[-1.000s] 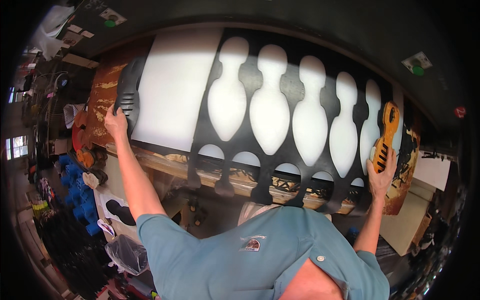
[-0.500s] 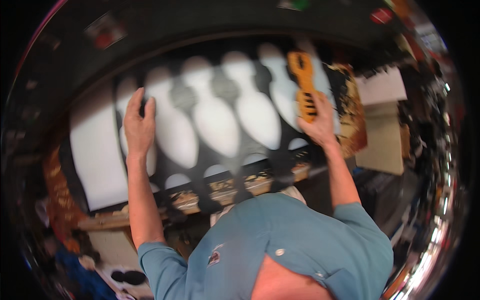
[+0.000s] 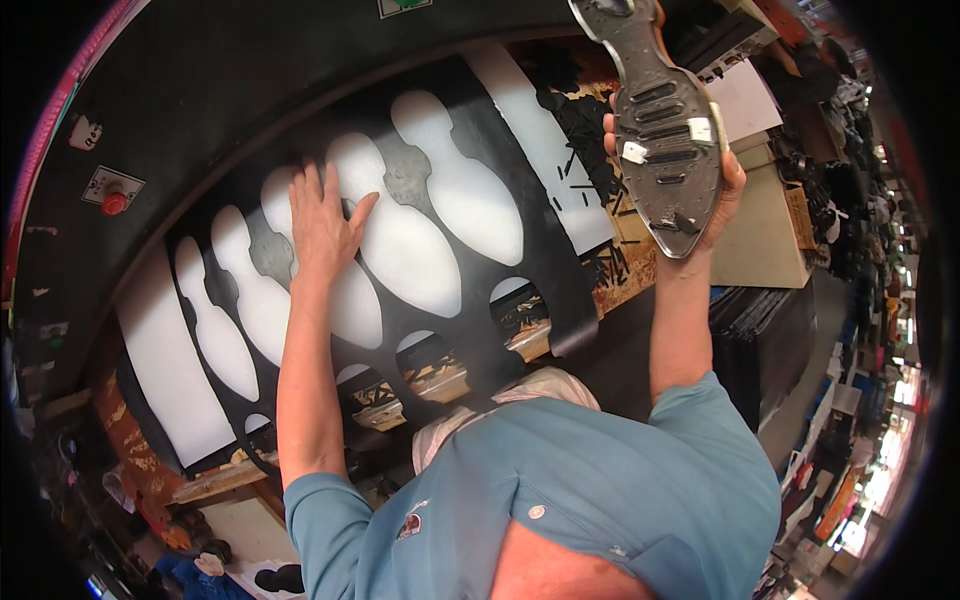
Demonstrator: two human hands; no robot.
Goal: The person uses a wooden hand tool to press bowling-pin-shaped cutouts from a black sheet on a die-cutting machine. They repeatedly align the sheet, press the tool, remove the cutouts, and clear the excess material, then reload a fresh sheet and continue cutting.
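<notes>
My right hand (image 3: 728, 200) grips a sole-shaped cutting die (image 3: 668, 130), raised at the upper right. The die's dark slotted face shows, with a metal rim and two small white pads. A black sheet (image 3: 478, 315) with several sole-shaped cut-outs lies over a white board (image 3: 165, 340), which shows through the holes. My left hand (image 3: 328, 225) is over the middle of the sheet, fingers stretched out and thumb apart, holding nothing. It partly covers two cut-outs. Along the near edge, strips of the sheet hang over the bench.
Black offcuts (image 3: 580, 130) are scattered to the right of the board. Beyond them stand a beige box (image 3: 755, 225) and a stack of black sheets (image 3: 765, 335). A dark machine beam with a red button (image 3: 114, 204) runs along the far side.
My right hand has lifted the die off the sheet, up and right, turning its orange side away. My left hand has moved right across the sheet. The view has turned somewhat.
</notes>
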